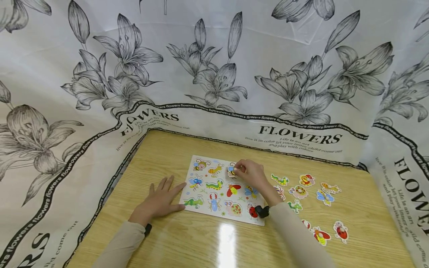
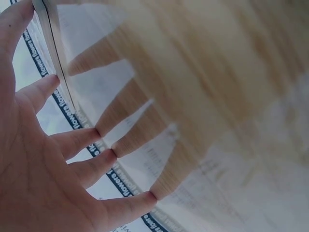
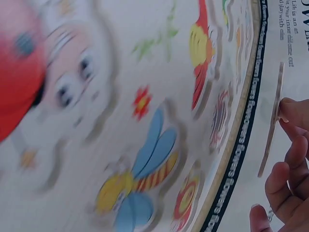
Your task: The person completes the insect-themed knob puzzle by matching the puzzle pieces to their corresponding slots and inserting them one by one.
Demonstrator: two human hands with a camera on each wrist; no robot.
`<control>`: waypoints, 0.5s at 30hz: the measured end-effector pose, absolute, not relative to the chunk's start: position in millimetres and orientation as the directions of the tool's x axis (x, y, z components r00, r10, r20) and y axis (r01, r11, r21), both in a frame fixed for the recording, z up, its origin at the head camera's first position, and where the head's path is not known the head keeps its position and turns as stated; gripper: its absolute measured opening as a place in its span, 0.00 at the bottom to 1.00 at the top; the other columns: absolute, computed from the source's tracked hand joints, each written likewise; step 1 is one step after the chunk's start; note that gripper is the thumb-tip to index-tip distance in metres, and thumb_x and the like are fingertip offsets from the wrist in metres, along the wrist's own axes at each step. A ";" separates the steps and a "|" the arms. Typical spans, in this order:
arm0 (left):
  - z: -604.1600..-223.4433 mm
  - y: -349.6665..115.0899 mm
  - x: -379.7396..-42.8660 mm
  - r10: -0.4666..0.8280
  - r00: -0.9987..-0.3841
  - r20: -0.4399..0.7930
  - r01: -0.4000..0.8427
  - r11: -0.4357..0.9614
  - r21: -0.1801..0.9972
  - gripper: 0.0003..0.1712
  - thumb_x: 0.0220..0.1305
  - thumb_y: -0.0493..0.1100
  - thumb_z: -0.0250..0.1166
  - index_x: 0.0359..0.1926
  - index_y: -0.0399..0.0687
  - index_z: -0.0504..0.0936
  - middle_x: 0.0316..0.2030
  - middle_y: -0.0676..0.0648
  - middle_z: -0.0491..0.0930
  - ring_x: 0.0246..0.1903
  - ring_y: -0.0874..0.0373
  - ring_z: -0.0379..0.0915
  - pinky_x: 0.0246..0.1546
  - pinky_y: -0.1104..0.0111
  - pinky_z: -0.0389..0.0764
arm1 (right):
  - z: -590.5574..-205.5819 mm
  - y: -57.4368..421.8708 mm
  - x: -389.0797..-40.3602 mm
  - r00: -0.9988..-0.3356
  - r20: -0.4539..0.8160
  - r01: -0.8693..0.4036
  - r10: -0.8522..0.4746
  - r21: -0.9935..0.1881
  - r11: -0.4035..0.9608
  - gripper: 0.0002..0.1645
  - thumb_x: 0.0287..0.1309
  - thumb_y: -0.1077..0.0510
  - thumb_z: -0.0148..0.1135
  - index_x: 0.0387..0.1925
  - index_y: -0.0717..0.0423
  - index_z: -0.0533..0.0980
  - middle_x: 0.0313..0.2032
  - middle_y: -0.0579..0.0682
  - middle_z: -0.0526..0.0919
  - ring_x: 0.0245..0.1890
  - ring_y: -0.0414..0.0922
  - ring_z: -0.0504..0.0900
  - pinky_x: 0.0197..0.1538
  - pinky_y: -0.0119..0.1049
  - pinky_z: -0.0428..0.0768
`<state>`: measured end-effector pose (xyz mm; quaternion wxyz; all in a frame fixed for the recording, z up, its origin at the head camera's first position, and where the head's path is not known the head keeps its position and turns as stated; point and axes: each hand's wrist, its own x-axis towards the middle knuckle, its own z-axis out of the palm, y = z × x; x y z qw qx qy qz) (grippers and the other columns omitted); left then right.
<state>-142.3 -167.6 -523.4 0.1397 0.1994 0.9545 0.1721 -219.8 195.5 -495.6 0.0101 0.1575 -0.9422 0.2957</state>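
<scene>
A white puzzle board (image 1: 223,178) printed with colourful insects lies on the table. My right hand (image 1: 250,172) pinches a thin insect-shaped puzzle piece (image 1: 230,171) with blue and yellow on it, over the board's upper right part. In the right wrist view that piece appears edge-on between the thumb and a finger, raised off the surface, and its picture is hidden. My left hand (image 1: 161,199) rests flat on the table with its fingers spread, a finger and thumb at the board's left edge. The left wrist view shows the palm side and its reflection in the glossy tabletop.
Several loose insect pieces lie right of the board, among them a caterpillar (image 1: 279,180), a blue-winged bee (image 1: 325,197) and a ladybug (image 1: 341,232). A white cloth (image 1: 214,123) with printed flowers hangs along the table's back and sides.
</scene>
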 end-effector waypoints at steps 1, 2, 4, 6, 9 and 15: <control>-524.0 -167.6 -142.4 0.428 -0.882 -0.196 0.334 0.862 0.382 0.47 0.63 0.69 0.63 0.78 0.63 0.59 0.77 0.33 0.44 0.74 0.31 0.38 0.61 0.25 0.42 | -495.4 190.4 -221.9 -0.948 0.115 -0.308 -0.296 -0.559 0.770 0.06 0.64 0.54 0.68 0.40 0.50 0.84 0.24 0.43 0.72 0.23 0.43 0.68 0.40 0.48 0.58; -524.9 -167.8 -142.8 0.426 -0.883 -0.197 0.332 0.864 0.379 0.47 0.63 0.70 0.63 0.78 0.63 0.58 0.77 0.34 0.43 0.74 0.31 0.37 0.61 0.25 0.41 | -495.6 185.6 -224.1 -0.946 0.120 -0.315 -0.301 -0.560 0.766 0.06 0.64 0.54 0.68 0.40 0.50 0.84 0.23 0.43 0.72 0.23 0.43 0.68 0.40 0.48 0.58; -526.1 -167.9 -143.2 0.425 -0.885 -0.192 0.333 0.864 0.378 0.47 0.63 0.70 0.63 0.78 0.64 0.59 0.77 0.34 0.44 0.74 0.32 0.37 0.61 0.25 0.42 | -495.1 175.5 -228.0 -0.943 0.124 -0.324 -0.310 -0.566 0.758 0.06 0.64 0.54 0.68 0.40 0.50 0.84 0.23 0.43 0.72 0.23 0.43 0.68 0.40 0.48 0.59; -527.0 -168.4 -143.6 0.424 -0.886 -0.188 0.334 0.864 0.376 0.47 0.62 0.70 0.62 0.78 0.64 0.59 0.77 0.34 0.44 0.74 0.32 0.38 0.61 0.25 0.42 | -494.1 165.5 -231.6 -0.940 0.124 -0.331 -0.319 -0.570 0.752 0.06 0.65 0.53 0.68 0.41 0.50 0.84 0.23 0.42 0.72 0.23 0.43 0.68 0.41 0.49 0.61; -526.5 -168.2 -143.3 0.422 -0.887 -0.191 0.329 0.864 0.381 0.47 0.62 0.70 0.63 0.78 0.64 0.59 0.77 0.34 0.44 0.74 0.32 0.37 0.61 0.25 0.41 | -492.7 149.5 -235.6 -0.938 0.117 -0.332 -0.326 -0.576 0.747 0.06 0.65 0.53 0.67 0.41 0.50 0.84 0.23 0.43 0.73 0.24 0.43 0.68 0.43 0.50 0.61; -526.7 -167.2 -142.9 0.414 -0.887 -0.203 0.323 0.872 0.368 0.48 0.62 0.71 0.63 0.78 0.65 0.59 0.77 0.35 0.43 0.75 0.33 0.37 0.61 0.26 0.42 | -495.1 117.9 -245.8 -0.937 0.098 -0.330 -0.336 -0.567 0.755 0.07 0.66 0.52 0.66 0.42 0.48 0.84 0.23 0.43 0.74 0.25 0.44 0.70 0.42 0.48 0.60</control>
